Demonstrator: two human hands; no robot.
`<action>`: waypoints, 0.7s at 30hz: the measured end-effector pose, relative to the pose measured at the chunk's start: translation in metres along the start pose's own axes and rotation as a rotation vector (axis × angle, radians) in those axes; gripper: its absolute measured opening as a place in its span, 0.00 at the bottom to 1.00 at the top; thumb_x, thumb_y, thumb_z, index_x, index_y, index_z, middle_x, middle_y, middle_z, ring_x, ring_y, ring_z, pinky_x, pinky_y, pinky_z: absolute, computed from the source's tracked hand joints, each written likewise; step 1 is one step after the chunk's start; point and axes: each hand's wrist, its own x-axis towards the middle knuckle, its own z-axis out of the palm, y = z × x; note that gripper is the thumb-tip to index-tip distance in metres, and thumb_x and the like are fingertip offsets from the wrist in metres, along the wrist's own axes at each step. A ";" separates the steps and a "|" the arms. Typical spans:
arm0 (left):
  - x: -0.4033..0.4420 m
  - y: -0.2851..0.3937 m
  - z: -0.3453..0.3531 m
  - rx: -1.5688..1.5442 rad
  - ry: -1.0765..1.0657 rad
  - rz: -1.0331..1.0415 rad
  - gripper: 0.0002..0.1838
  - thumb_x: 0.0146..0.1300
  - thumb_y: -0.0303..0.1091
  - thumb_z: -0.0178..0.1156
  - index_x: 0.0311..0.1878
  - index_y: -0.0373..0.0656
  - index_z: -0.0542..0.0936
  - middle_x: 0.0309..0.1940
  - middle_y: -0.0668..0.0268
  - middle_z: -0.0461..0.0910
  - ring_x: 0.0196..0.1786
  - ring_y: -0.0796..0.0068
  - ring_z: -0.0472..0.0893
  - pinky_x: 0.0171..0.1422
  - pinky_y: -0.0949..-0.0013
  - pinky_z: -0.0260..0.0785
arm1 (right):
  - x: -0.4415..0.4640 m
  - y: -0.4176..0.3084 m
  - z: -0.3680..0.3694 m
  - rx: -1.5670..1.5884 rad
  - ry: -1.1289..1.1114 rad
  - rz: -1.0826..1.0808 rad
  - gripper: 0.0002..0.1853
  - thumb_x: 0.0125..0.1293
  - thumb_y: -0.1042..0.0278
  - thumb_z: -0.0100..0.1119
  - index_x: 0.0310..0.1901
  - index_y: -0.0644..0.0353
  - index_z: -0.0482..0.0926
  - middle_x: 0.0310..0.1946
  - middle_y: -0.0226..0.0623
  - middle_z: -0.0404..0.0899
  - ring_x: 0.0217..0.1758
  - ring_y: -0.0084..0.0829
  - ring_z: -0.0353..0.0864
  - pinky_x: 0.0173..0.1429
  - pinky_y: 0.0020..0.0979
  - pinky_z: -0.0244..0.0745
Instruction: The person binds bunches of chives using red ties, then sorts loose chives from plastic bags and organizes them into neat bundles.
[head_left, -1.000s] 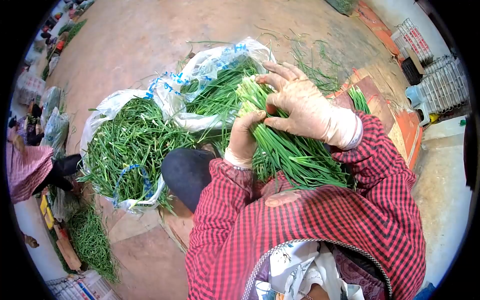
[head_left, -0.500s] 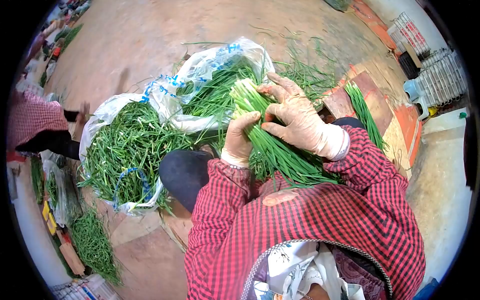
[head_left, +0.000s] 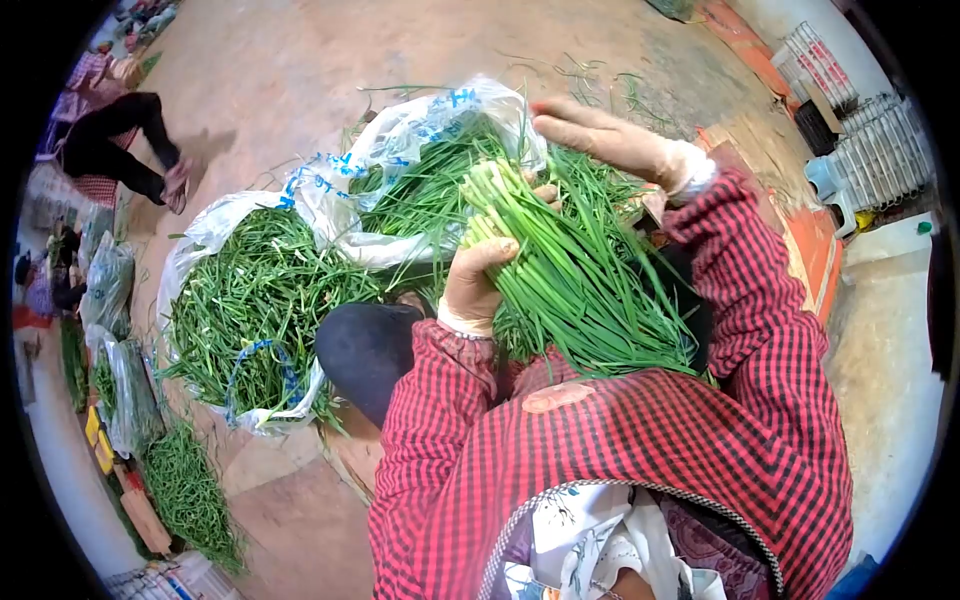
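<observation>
My left hand (head_left: 476, 283), in a pale glove, is wrapped round a bundle of long green stalks (head_left: 570, 270). The pale cut ends point up and left, and the leafy ends fan out over my lap. Above and to the right of the bundle is my right hand (head_left: 615, 142), also gloved, raised with its fingers stretched out and slightly blurred, holding nothing that I can see. Beyond the bundle, an open plastic bag (head_left: 487, 100) holds more green stalks. To the left, a second bag (head_left: 195, 238) is full of tangled green pieces.
Loose greens (head_left: 190, 490) lie on the floor at the lower left. A walking person (head_left: 120, 145) is at the upper left, near filled plastic bags (head_left: 108, 290). At the right are metal racks (head_left: 885, 160) and a pale blue container (head_left: 828, 182). Stray stalks lie beyond the bags.
My right hand has lifted off the bundle and moved up and right, its fingers straightening. The bundle has spread wider in my left hand. The other person has moved further up the left side.
</observation>
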 end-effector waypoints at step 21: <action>-0.020 0.001 -0.036 1.055 0.085 0.342 0.16 0.54 0.18 0.63 0.48 0.34 0.79 0.47 0.62 0.80 0.51 0.70 0.79 0.55 0.68 0.71 | 0.008 -0.021 0.074 -0.714 -0.176 -0.602 0.37 0.62 0.35 0.58 0.59 0.61 0.74 0.58 0.45 0.76 0.70 0.48 0.66 0.75 0.50 0.53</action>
